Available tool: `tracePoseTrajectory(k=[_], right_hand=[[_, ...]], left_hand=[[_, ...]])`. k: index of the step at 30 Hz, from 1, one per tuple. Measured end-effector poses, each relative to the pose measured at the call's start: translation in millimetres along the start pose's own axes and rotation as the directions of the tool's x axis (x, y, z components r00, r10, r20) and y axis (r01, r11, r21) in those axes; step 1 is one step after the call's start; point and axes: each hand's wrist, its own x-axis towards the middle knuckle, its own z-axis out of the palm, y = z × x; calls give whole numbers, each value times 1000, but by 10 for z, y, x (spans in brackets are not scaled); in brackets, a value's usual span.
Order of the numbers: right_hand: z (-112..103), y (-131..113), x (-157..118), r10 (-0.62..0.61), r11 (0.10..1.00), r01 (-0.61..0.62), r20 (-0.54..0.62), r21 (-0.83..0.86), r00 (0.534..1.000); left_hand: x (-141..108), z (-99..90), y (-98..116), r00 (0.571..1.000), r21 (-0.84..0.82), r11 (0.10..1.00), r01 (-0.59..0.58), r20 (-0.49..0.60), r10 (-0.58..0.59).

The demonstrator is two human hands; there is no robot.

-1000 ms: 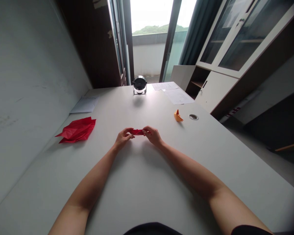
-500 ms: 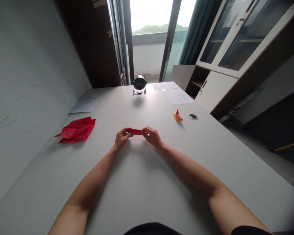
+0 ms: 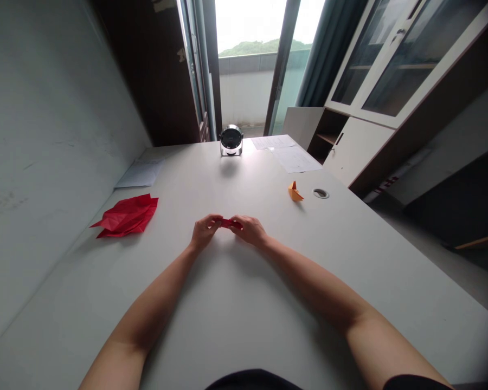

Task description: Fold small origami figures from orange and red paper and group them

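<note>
Folded red paper strip (image 3: pixel 226 222) held between two hands above the middle of a white counter (image 3: pixel 228 298). The strip is small, narrow and roughly level, a saturated red; its exposed middle forms a short band with slightly uneven edges. A further patch of red shows in the gap between thumb and fingers of the right hand (image 3: pixel 249 229). The left hand (image 3: pixel 204 231) has its thumb and fingertips brought together on the strip's left end; the right hand likewise pinches the right end, its fingers curled over more of the paper. The two sets of fingertips lie near each other, with only the short red band between them.

Both ends of the strip are covered by the fingers, so its full length and outline cannot be made out. Its creases and number of layers are too small to resolve, and whether its underside touches the counter cannot be told. The right hand's outer fingers are partly hidden behind the back of the hand. To the left lies a larger creased red sheet (image 3: pixel 128 215), its lower layers mostly hidden beneath the top one; to the right stands an orange folded paper piece (image 3: pixel 295 192), its far side out of sight.
</note>
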Motion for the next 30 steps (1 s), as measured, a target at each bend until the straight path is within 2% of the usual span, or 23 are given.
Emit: tracePoseTrajectory(k=[3, 8, 11, 14, 17, 20, 25, 27, 30], right_hand=[[-6, 30, 4, -13, 1000, 14, 11, -15, 1000], [-29, 60, 13, -28, 1000, 28, -1, 13, 1000], [-32, 59, 10, -82, 997, 82, 21, 2, 996], [-34, 47, 5, -129, 992, 129, 41, -8, 991], [-42, 34, 1, -161, 987, 162, 50, -15, 986], [-44, 30, 1, -184, 983, 185, 55, -14, 982], [-20, 72, 9, -175, 984, 176, 55, -11, 983], [-15, 108, 17, -145, 989, 145, 44, 0, 988], [-20, 156, 32, -78, 996, 78, 9, 46, 997]], left_hand=[[-1, 2, 31, 999, 38, 998, -45, -13, 46], [7, -19, 23, 999, 59, 997, -45, 3, 45], [-5, -25, 23, 992, 201, 972, -118, 57, 109], [-25, -10, 33, 976, 357, 909, -215, 118, 184], [-39, 1, 41, 966, 432, 865, -256, 137, 218], [-44, -6, 46, 966, 506, 824, -257, 151, 209], [-38, -43, 42, 967, 674, 695, -252, 211, 145], [-24, -66, 24, 972, 696, 680, -231, 196, 130], [8, -109, -13, 984, 686, 707, -171, 150, 92]])
